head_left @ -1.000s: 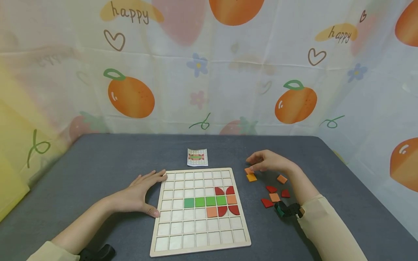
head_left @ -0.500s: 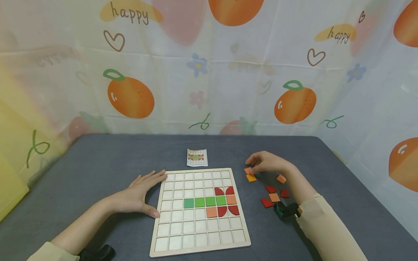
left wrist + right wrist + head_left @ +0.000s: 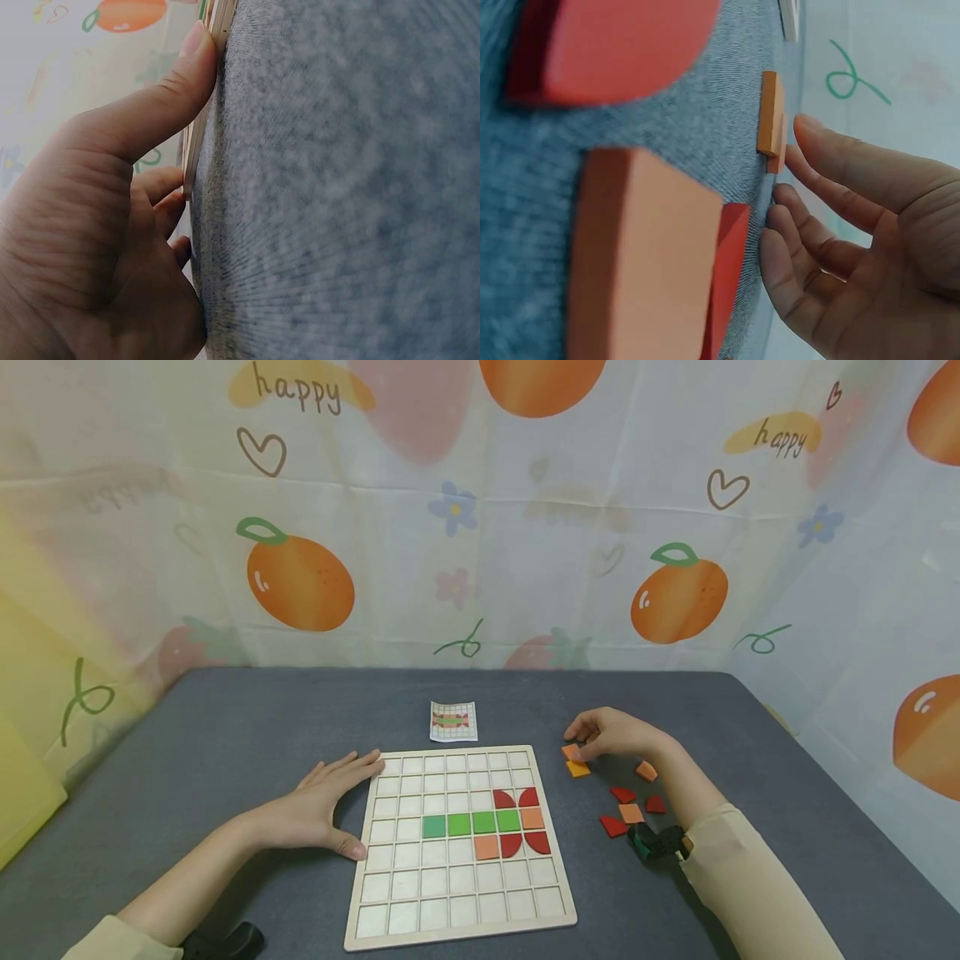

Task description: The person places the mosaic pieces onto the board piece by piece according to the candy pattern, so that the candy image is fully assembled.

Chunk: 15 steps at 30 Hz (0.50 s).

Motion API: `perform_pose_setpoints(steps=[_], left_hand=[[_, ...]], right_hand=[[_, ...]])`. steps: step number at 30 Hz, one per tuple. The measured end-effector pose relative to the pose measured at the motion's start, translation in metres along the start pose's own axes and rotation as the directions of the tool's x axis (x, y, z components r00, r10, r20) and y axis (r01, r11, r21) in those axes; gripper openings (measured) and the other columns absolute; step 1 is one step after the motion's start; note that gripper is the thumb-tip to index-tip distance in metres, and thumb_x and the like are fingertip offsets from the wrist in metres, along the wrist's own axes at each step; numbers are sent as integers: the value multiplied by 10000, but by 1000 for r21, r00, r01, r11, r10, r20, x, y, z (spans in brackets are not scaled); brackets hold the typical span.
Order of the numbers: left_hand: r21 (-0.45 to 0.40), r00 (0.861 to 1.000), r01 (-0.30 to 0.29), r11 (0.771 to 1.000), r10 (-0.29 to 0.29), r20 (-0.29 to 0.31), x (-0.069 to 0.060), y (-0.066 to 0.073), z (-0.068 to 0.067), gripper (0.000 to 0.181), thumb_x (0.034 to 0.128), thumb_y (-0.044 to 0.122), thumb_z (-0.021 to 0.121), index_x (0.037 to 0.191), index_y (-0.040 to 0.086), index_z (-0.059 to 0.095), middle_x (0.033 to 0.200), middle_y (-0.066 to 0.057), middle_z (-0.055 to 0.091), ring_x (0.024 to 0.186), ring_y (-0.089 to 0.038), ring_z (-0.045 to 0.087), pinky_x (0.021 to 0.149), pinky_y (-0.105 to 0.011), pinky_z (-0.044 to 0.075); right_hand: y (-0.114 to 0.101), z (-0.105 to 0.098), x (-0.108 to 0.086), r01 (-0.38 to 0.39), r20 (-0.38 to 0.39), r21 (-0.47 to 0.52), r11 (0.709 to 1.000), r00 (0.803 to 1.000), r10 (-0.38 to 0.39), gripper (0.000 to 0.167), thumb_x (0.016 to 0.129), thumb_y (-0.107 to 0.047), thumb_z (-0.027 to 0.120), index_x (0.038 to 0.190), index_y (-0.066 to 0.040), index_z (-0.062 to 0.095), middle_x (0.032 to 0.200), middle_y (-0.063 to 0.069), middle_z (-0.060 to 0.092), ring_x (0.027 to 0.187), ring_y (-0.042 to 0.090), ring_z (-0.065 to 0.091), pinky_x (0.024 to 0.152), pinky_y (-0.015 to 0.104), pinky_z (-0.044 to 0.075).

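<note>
A pale wooden grid board (image 3: 405,883) lies on the dark table, holding several green squares (image 3: 483,822), two light-orange squares (image 3: 532,817) and several red rounded tiles (image 3: 511,846). My left hand (image 3: 318,806) is spread along the board's left side. Its thumb (image 3: 196,56) touches the edge, and the other fingertips meet the upper left corner. Right of the board, my right hand (image 3: 618,732) hovers over an orange tile (image 3: 571,752), fingers loosely bent. In the right wrist view a small gap shows between the thumb (image 3: 817,139) and that tile. A yellow-orange tile (image 3: 577,769) lies against it.
A small pattern card (image 3: 453,722) lies behind the board. Under the right forearm are loose red tiles (image 3: 613,827) and orange squares (image 3: 631,813), with another orange tile (image 3: 647,771) farther back. A printed curtain (image 3: 525,568) hangs behind the table.
Hardly anything differs. My right hand stays over the orange tile, its fingers shifted only slightly, and my left hand keeps its place on the board.
</note>
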<state>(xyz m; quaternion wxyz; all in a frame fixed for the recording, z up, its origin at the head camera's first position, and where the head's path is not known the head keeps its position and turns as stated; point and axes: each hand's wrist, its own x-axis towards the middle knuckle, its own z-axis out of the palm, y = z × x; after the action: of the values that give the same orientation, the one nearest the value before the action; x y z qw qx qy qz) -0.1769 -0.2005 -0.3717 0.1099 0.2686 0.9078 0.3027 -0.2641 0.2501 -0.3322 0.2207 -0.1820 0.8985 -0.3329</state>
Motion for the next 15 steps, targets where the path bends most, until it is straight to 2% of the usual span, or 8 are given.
perform_pose_setpoints(steps=[9, 15], left_hand=[[4, 1000, 8, 1000, -8, 9, 1, 0, 0, 1139, 652, 535, 855, 1551, 91, 313, 1654, -164, 215, 1504, -518, 118, 1131, -755, 16], [-1, 1000, 8, 1000, -8, 19, 0, 1, -1, 1135, 662, 531, 852, 1553, 88, 306, 1657, -164, 207, 1508, -514, 105, 1132, -754, 10]], right_hand=[[-3, 5, 1, -3, -50, -84, 996, 999, -1, 213, 912, -113, 692, 1082, -4, 624, 1042, 134, 635, 935, 201, 561, 792, 305, 487], [-6, 6, 1, -17, -68, -105, 994, 998, 10, 172, 911, -92, 689, 1029, -2, 602, 992, 126, 632, 880, 194, 556, 756, 296, 475]])
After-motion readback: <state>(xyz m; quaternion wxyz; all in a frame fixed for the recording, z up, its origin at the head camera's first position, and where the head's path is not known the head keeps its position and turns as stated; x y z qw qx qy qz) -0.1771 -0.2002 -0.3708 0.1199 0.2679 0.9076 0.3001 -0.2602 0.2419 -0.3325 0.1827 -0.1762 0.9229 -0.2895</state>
